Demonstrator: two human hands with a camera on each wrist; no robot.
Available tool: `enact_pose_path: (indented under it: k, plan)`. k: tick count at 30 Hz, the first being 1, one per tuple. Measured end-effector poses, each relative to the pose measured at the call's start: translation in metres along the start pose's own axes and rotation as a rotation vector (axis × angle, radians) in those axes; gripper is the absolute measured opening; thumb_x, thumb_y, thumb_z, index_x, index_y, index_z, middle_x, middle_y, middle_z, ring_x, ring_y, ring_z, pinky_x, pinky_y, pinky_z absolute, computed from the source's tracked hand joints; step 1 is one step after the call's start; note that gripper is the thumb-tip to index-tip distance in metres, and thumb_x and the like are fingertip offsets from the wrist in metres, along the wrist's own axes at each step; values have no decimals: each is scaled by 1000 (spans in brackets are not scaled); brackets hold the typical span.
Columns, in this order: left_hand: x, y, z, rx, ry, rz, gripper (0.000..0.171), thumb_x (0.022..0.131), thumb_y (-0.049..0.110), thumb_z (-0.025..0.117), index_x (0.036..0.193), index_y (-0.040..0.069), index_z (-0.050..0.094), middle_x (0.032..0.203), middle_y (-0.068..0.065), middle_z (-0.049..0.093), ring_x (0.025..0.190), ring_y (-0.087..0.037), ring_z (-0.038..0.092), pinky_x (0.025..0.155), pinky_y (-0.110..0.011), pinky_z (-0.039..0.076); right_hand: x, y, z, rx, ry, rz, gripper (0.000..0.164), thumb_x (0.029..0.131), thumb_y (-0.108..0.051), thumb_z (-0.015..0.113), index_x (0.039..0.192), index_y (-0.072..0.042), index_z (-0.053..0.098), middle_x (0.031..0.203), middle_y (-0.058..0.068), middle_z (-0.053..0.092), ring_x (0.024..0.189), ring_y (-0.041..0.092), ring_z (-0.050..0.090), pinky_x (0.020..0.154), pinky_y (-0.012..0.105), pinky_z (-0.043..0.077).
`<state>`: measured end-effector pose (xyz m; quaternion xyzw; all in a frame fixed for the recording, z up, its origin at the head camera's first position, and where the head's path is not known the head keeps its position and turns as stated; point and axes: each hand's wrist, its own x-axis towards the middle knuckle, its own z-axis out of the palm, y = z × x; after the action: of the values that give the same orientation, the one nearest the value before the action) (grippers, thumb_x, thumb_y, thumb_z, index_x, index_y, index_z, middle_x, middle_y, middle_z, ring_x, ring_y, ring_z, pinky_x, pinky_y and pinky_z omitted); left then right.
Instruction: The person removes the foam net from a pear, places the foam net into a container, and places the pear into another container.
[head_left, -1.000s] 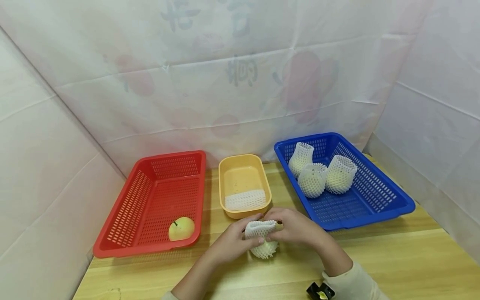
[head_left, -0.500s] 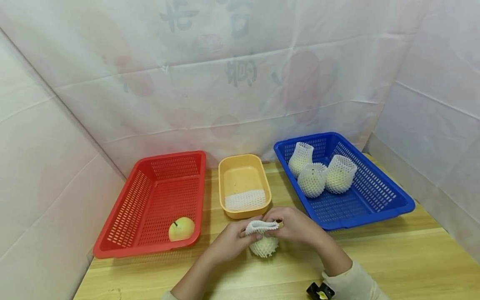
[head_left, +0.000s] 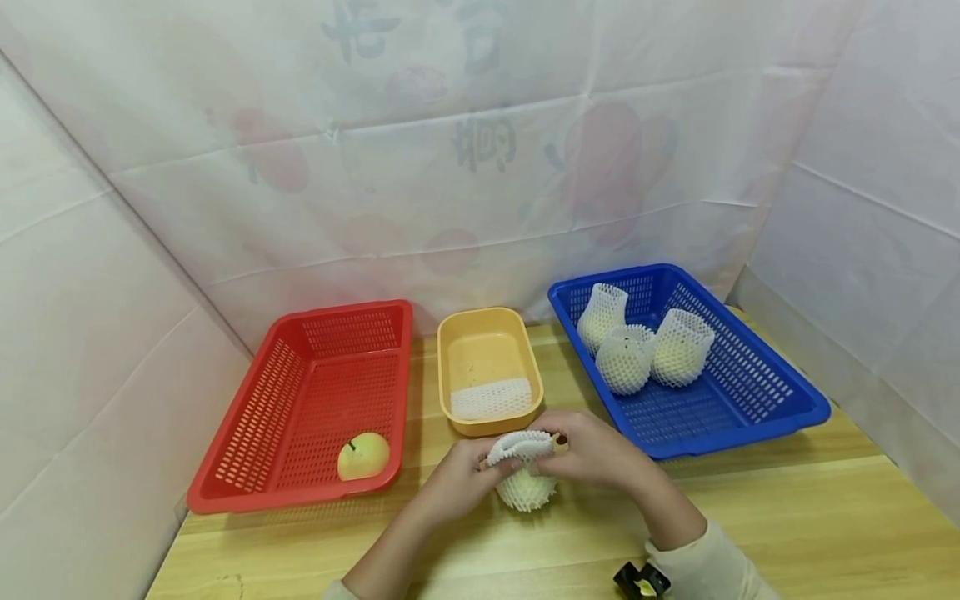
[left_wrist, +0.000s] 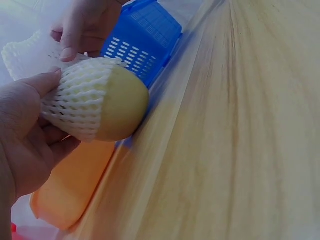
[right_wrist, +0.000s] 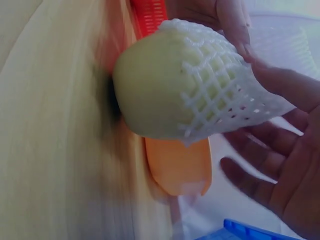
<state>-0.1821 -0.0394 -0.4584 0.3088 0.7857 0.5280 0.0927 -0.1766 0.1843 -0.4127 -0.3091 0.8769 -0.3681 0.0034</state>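
Observation:
In front of the yellow tray, a pale yellow pear point(left_wrist: 127, 102) wears a white foam net sleeve point(head_left: 517, 446). The wrist views show the sleeve around its upper part, with the rounded bottom bare. My left hand point(head_left: 457, 483) grips the sleeve from the left, thumb on the near side and fingers behind. From the right, my right hand point(head_left: 592, 450) pinches the sleeve between thumb and fingers. Above the fruit the sleeve's loose end bunches up between both hands. The pear's stem is hidden inside the net.
A red basket point(head_left: 300, 503) at left contains one bare pear point(head_left: 363, 457). Behind the hands, the yellow tray point(head_left: 480, 429) holds flat white foam net point(head_left: 491, 400). At right, a blue basket point(head_left: 750, 433) holds three net-wrapped fruits point(head_left: 626, 367). A cloth backdrop point(head_left: 420, 192) stands behind.
My left thumb has moved a little up along the sleeve. The sleeve's top has squeezed narrower, then opened slightly. Baskets and tray stay put.

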Motion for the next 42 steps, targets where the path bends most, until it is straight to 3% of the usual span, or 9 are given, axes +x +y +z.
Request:
enact_pose_path:
  k: [3,7,10,13,23,33,42]
  plan:
    - [0,-1,1,-13,14,-5,24,90,36,62,106,21,69,102,7,70,94,-6,65,82,-25,52,0,0,1,-44,-36,29,30,72,-36,80,98,-28,66,93,-19,61,85,1,57,77,29,52]
    - [0,0,0,-30,16,-11,37,87,36,66,120,19,65,112,7,68,102,-8,63,86,-25,51,1,1,3,-70,-28,-4,26,72,-33,81,92,-28,66,92,-18,61,83,1,57,75,26,51]
    - [1,2,-1,-44,-20,-31,57,83,37,71,134,17,54,121,9,63,109,-8,59,90,-25,49,1,1,3,-70,-17,-21,22,71,-30,81,87,-30,67,91,-19,62,84,0,58,75,24,51]
    - [1,1,-1,-46,-57,-35,64,81,38,73,137,18,50,124,9,61,113,-8,58,94,-25,47,1,1,3,-70,-13,-26,20,72,-28,81,86,-31,67,90,-19,63,84,0,58,76,23,51]
    - [1,-1,0,31,3,29,48,85,36,69,127,14,60,127,-3,61,115,-10,57,95,-27,47,2,3,4,-40,12,-65,14,75,-30,79,82,-28,67,85,-17,63,77,-1,57,69,21,50]
    - [1,1,0,44,41,77,37,86,24,69,122,19,64,119,7,64,109,-8,60,91,-25,49,1,0,4,11,45,-36,14,76,-17,78,82,-26,68,82,-17,65,75,0,59,67,21,51]
    - [0,5,0,-8,36,-9,40,77,35,77,114,27,66,106,12,68,100,-6,63,88,-27,49,0,-3,2,35,79,-13,13,76,-20,78,81,-25,67,75,-17,63,65,0,55,59,21,49]
